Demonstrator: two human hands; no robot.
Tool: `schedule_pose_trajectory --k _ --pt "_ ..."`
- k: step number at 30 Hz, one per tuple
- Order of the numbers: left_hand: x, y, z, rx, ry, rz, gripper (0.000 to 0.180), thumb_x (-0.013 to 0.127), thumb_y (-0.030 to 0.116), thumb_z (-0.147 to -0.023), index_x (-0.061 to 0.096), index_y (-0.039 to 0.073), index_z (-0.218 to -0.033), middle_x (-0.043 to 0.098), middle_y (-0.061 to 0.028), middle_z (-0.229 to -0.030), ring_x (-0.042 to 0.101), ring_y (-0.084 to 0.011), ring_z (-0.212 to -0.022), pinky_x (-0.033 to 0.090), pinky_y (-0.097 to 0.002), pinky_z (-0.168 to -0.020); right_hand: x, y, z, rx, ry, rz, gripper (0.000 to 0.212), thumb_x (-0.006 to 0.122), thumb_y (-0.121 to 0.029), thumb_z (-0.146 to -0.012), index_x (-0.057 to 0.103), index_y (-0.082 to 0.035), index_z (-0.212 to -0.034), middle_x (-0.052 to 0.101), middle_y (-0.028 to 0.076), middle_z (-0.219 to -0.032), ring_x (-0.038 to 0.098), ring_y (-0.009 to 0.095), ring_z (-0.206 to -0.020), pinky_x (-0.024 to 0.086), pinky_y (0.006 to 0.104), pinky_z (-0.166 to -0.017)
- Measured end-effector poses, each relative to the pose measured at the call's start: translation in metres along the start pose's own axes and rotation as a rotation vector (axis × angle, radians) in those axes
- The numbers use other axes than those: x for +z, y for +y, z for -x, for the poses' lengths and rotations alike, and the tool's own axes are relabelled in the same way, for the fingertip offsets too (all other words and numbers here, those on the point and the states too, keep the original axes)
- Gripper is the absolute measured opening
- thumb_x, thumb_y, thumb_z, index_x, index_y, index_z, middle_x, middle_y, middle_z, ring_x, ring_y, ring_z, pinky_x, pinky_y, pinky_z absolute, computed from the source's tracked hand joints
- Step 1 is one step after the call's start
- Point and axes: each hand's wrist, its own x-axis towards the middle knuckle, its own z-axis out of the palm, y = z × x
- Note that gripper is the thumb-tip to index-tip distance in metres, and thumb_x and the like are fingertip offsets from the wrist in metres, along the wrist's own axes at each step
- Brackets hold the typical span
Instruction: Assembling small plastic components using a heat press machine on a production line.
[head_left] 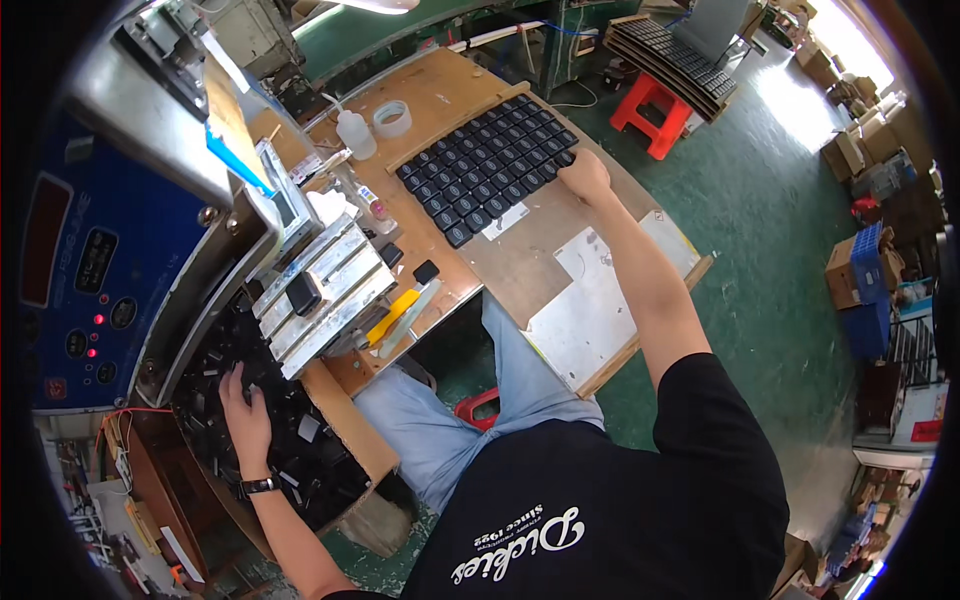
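My right hand (587,178) is at the right end of a block of black square caps (485,165), each with a pale oval print. Its fingers are pinched on one black cap (565,158) at the end of a row. My left hand (246,415) reaches into a cardboard box (345,425) of loose black plastic parts (310,470), fingers stretched and thumb apart. Whether a small part touches its fingertips is hard to see. A single black cap (304,293) sits on the slotted metal bed (335,290) of a machine.
The machine's blue control panel (100,280) stands at the left. On the wooden table (430,85) are a squeeze bottle (355,134), a tape roll (392,119), a loose black cap (426,271) and a yellow-handled tool (392,318). A red stool (650,115) holds stacked trays (670,60) beyond.
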Motion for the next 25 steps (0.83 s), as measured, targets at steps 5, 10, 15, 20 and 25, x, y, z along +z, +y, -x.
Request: schedule_pose_trajectory --k 5,10,15,20,25 --pt "-0.018 0.024 0.004 -0.155 -0.11 0.019 0.036 0.074 0.008 -0.088 0.07 0.004 -0.123 0.07 -0.0116 -0.123 0.067 -0.0331 -0.109 0.053 -0.0382 -0.1 0.016 0.012 -0.019 -0.191 0.08 0.035 0.046 0.068 -0.028 -0.088 0.075 0.003 -0.122 0.078 0.024 -0.118 0.074 0.043 -0.107 0.059 0.0475 -0.093" --pt "-0.025 0.02 0.015 -0.098 0.119 0.189 0.039 0.077 0.007 -0.083 0.069 0.003 -0.121 0.069 -0.0134 -0.114 0.066 -0.0299 -0.1 0.053 -0.0353 -0.092 0.0 0.013 0.0 -0.236 -0.043 -0.099 0.046 0.068 -0.021 -0.092 0.071 0.002 -0.132 0.075 0.017 -0.108 0.068 0.03 -0.096 0.056 0.038 -0.085" --pt "-0.05 0.019 0.03 -0.199 0.146 0.353 0.039 0.076 0.002 -0.085 0.069 0.003 -0.124 0.07 -0.0083 -0.105 0.065 -0.0236 -0.094 0.053 -0.0326 -0.09 -0.013 -0.034 0.034 -0.304 -0.106 -0.299 0.045 0.067 -0.009 -0.096 0.066 0.001 -0.14 0.07 0.008 -0.098 0.061 0.014 -0.085 0.052 0.0261 -0.078" --pt "-0.053 0.014 0.034 -0.148 0.05 0.301 0.039 0.074 -0.001 -0.088 0.07 0.004 -0.126 0.07 -0.0049 -0.1 0.064 -0.0208 -0.09 0.053 -0.0329 -0.089 -0.023 -0.142 0.097 -0.582 -0.235 -0.495 0.044 0.065 -0.004 -0.1 0.065 0.0 -0.143 0.069 0.004 -0.1 0.059 0.01 -0.084 0.049 0.0219 -0.078" --pt "-0.058 0.01 0.037 -0.241 0.017 0.327 0.042 0.074 0.001 -0.091 0.071 0.007 -0.132 0.071 -0.0067 -0.103 0.063 -0.0202 -0.09 0.052 -0.0297 -0.088 -0.021 -0.234 0.195 -0.771 -0.552 -0.69 0.047 0.066 -0.001 -0.102 0.062 -0.006 -0.149 0.068 0.004 -0.113 0.06 0.01 -0.093 0.049 0.0205 -0.082"
